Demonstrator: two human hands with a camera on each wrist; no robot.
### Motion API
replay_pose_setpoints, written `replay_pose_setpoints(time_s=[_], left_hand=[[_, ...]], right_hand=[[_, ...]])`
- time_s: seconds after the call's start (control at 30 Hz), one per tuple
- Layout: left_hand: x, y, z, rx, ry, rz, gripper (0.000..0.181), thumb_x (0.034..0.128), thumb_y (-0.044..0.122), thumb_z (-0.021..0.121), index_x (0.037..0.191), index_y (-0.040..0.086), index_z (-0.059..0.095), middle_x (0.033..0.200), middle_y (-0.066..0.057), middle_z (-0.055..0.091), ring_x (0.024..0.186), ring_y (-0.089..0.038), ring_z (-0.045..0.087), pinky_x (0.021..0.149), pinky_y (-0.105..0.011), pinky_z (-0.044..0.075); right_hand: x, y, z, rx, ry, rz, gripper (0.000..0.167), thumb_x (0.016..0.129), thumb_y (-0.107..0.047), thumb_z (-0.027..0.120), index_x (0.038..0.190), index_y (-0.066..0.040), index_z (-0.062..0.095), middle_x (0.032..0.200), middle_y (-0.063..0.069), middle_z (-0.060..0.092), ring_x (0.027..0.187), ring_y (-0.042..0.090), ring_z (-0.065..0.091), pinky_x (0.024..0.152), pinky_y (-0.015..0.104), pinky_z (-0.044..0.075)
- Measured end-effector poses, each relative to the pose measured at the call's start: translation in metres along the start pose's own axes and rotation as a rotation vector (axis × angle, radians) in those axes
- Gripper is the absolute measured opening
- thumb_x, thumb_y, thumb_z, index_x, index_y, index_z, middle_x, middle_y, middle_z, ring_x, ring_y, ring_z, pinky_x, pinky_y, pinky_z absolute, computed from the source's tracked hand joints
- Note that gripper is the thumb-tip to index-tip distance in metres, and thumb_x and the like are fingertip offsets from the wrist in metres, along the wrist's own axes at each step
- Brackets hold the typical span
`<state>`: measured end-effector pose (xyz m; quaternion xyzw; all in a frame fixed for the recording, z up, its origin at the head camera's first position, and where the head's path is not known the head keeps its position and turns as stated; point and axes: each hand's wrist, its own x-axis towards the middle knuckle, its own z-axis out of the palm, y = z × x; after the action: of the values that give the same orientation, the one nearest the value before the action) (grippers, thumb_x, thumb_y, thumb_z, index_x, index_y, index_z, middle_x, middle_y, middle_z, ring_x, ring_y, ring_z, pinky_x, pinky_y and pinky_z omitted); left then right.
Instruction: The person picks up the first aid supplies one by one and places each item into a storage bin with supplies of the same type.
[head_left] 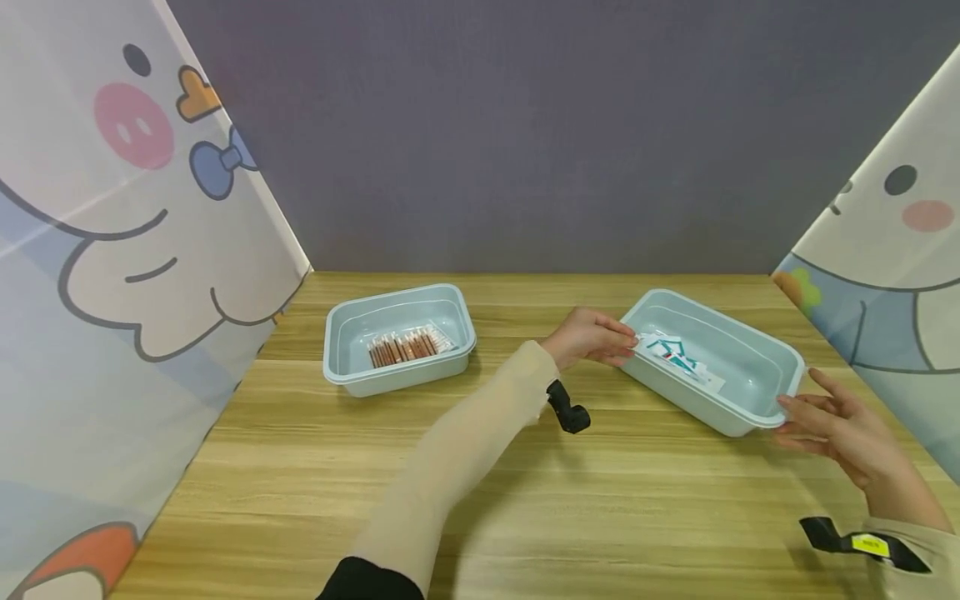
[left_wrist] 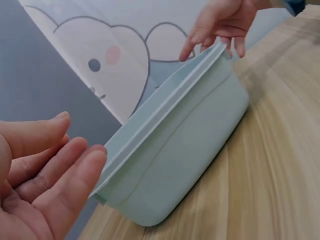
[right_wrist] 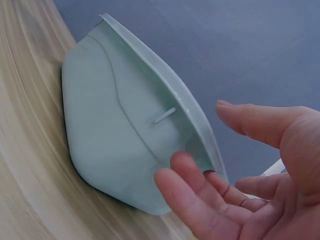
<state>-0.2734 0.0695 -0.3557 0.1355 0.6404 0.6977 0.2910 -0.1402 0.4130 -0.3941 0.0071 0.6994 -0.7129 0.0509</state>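
A pale blue-green plastic bin (head_left: 738, 333) sits at an angle on the right of the table, holding small white, teal and red packets (head_left: 678, 357). At its left end is my left hand (head_left: 592, 337); in the left wrist view the fingers (left_wrist: 82, 175) are loosely bent beside the rim, the thumb apart from them. My right hand (head_left: 840, 425) is at the bin's right end. In the right wrist view its fingers (right_wrist: 180, 195) spread by the outer wall, with the thumb clear of the rim. Whether any fingertip touches the bin is hard to tell.
A second similar bin (head_left: 401, 379) stands on the left of the wooden table (head_left: 600, 508), with a row of brown-and-white wrapped sticks (head_left: 408, 345) inside. Behind rises a grey wall (head_left: 495, 150); cartoon-printed panels (head_left: 150, 242) flank both sides.
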Motion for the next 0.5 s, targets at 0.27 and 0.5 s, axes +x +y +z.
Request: replay_pose_setpoints(time_s=[0.27, 0.5], left_hand=[[-0.031, -0.009, -0.016, 0.217, -0.066, 0.0, 0.027, 0.0914, -0.001, 0.07, 0.117, -0.008, 0.068, 0.104, -0.011, 0.073, 0.101, -0.027, 0.068, 0.078, -0.036, 0.062], [-0.067, -0.01, -0.032, 0.564, -0.088, 0.057, 0.037, 0.0907, 0.007, 0.074, 0.125, -0.003, 0.065, 0.124, -0.017, 0.066, 0.11, -0.021, 0.063, 0.091, -0.033, 0.055]], right_hand=[[-0.008, -0.014, 0.014, -0.659, 0.25, -0.008, 0.088, 0.101, -0.024, 0.062, 0.156, 0.006, 0.001, 0.104, -0.001, 0.053, 0.08, -0.007, 0.05, 0.057, 0.018, 0.056], [-0.011, -0.027, 0.043, -1.036, 0.354, -0.192, 0.07, 0.095, -0.028, 0.068, 0.141, 0.016, 0.04, 0.112, 0.034, 0.054, 0.098, 0.047, 0.05, 0.064, 0.037, 0.046]])
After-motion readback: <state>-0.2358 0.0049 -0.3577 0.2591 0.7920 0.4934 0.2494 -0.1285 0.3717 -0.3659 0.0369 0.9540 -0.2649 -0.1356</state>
